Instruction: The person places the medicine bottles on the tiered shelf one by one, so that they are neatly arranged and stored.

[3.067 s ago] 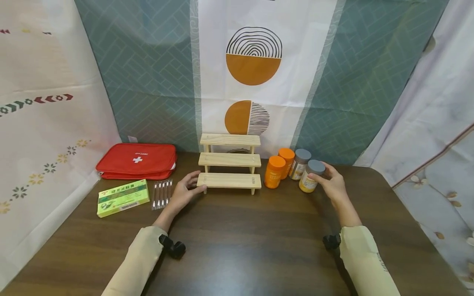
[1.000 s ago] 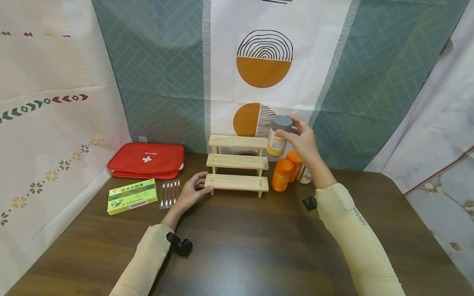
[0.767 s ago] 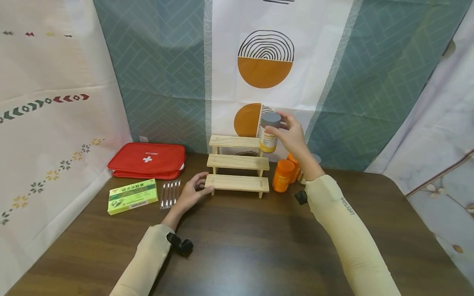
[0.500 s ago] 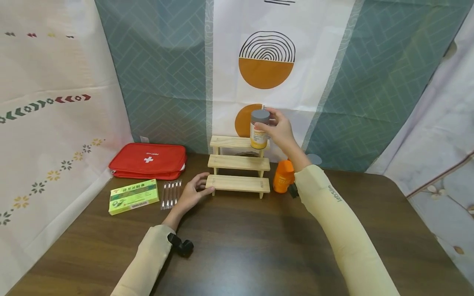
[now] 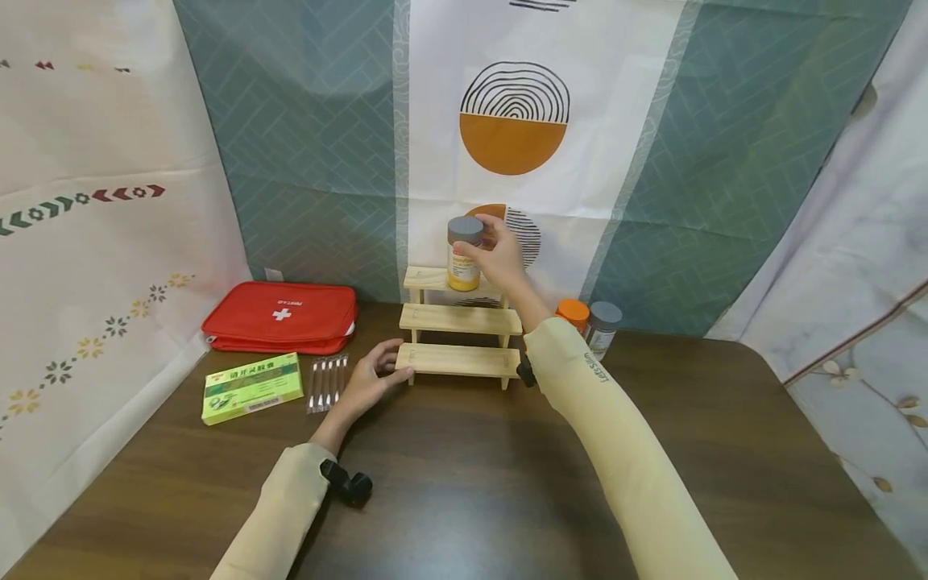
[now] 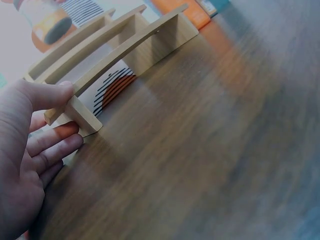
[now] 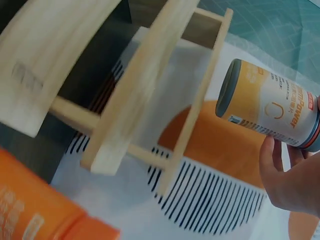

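My right hand [image 5: 503, 262] grips a pill bottle [image 5: 464, 254] with a grey lid and a white and yellow label, upright over the top step of a three-tier wooden display stand [image 5: 457, 358]. In the right wrist view, a gap shows between the base of the pill bottle [image 7: 272, 102] and the top board. My left hand [image 5: 366, 379] holds the left end of the lowest step. Seen from the left wrist, its thumb lies on the board [image 6: 135, 40] and the other fingers reach below, by the leg.
Right of the stand are an orange-lidded bottle [image 5: 573, 312] and a grey-lidded one [image 5: 603, 326]; another orange bottle [image 7: 40, 200] is mostly behind my right sleeve. To the left lie a red first-aid pouch [image 5: 279, 318], a green medicine box [image 5: 252, 388] and packed cotton swabs [image 5: 328, 383].
My right hand has lifted the grey-lidded pill bottle off the table at the right and carried it left over the top step. The left hand has stayed at the stand.
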The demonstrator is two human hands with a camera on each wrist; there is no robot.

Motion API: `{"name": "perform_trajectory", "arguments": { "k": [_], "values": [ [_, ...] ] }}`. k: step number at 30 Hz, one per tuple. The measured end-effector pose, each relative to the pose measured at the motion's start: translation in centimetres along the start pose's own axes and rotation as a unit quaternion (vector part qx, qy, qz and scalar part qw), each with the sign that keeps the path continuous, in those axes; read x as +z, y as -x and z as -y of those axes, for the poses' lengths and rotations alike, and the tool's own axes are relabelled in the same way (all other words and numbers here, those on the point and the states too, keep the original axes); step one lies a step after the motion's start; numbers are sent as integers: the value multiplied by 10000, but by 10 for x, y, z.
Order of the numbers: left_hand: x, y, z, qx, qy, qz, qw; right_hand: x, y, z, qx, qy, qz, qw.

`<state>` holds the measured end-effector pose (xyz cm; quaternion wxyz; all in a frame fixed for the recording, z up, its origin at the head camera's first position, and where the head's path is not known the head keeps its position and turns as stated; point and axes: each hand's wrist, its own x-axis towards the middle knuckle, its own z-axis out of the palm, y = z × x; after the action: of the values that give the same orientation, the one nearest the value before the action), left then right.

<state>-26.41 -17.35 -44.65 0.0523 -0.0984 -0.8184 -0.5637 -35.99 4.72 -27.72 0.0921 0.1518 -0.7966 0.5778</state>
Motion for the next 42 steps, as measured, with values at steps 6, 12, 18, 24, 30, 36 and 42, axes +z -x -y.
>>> {"name": "perform_trajectory", "arguments": {
  "k": [6,12,18,24,30,36,42],
  "values": [
    [2,-5,9,66,-56,-22,10000,18,-9,-1,96,-15,-65,9999],
    [1,-4,7,51,-83,-55,9999,32,-18,0,178,64,-130,9997],
    [1,-6,4,-6,-8,-59,10000,39,-23,5,280,81,-211,9994],
    [2,-4,7,-78,102,-53,9999,43,-22,0,480,138,-116,9987],
    [2,-4,7,4,108,-108,9999,46,-22,-1,349,175,-123,9992],
    [1,-2,9,-94,64,-132,9998,48,-19,-1,336,228,96,9991],
    [1,0,6,-109,17,-69,9999,40,-10,1,269,352,206,9988]
  ]
}}
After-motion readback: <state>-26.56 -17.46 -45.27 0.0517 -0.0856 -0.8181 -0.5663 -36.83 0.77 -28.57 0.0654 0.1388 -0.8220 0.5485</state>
